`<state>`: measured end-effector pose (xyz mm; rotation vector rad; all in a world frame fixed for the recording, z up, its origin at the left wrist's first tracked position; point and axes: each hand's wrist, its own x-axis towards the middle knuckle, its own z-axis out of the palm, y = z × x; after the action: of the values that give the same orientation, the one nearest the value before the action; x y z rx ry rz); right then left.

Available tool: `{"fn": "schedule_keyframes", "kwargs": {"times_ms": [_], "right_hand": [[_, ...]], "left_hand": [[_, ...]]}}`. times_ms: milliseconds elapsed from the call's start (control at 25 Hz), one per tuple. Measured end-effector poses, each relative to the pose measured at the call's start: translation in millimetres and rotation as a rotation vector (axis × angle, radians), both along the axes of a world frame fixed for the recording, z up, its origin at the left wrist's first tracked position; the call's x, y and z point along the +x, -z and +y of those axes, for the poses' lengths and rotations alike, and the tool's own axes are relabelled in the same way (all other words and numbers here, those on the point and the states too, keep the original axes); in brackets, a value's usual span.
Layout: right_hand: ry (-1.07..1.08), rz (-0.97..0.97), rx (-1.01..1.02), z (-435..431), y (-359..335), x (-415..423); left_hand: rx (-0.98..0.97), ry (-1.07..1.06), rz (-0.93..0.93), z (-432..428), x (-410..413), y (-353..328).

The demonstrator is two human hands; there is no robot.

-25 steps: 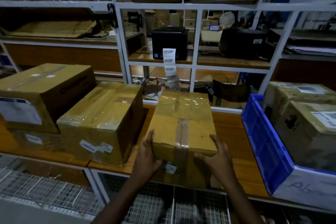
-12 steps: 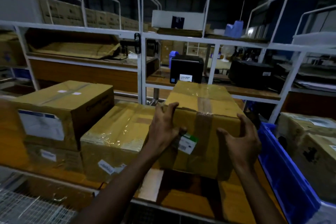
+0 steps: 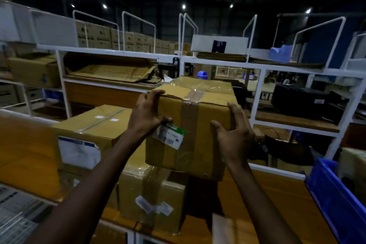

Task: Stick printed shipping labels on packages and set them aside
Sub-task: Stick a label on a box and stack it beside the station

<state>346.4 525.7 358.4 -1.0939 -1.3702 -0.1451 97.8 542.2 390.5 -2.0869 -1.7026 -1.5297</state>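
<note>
Package (image 3: 204, 140), centre frame, seems stiff, bulky, tape-slick; left hand (image 3: 146, 117) and right hand (image 3: 235, 136) hold it, fingers (image 3: 153, 94) curled round its near edges; support underneath.

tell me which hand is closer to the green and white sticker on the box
Left. The left hand grips beside the sticker, thumb at its top; the right hand holds the box beyond the tape.

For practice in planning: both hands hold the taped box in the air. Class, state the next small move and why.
Probably lower the taped box onto the wrapped box below: left hand and right hand hold its sides, and it hangs unsupported.
</note>
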Motion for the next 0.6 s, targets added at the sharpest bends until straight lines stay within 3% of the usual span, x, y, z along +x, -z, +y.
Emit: {"fn": "schedule_keyframes", "kwargs": {"times_ms": [160,280,600], "right_hand": [[-0.020,-0.085,-0.097,13.2,19.6,-62.4],[0.057,-0.259,-0.113,19.8,49.8,-91.8],[0.002,-0.387,-0.262,17.2,54.1,-73.9]], "left_hand": [[-0.058,-0.039,0.020,12.8,-67.5,23.3],[-0.146,-0.033,0.001,25.1,-93.8,55.9],[-0.217,-0.144,-0.022,18.8,-74.7,66.6]]}}
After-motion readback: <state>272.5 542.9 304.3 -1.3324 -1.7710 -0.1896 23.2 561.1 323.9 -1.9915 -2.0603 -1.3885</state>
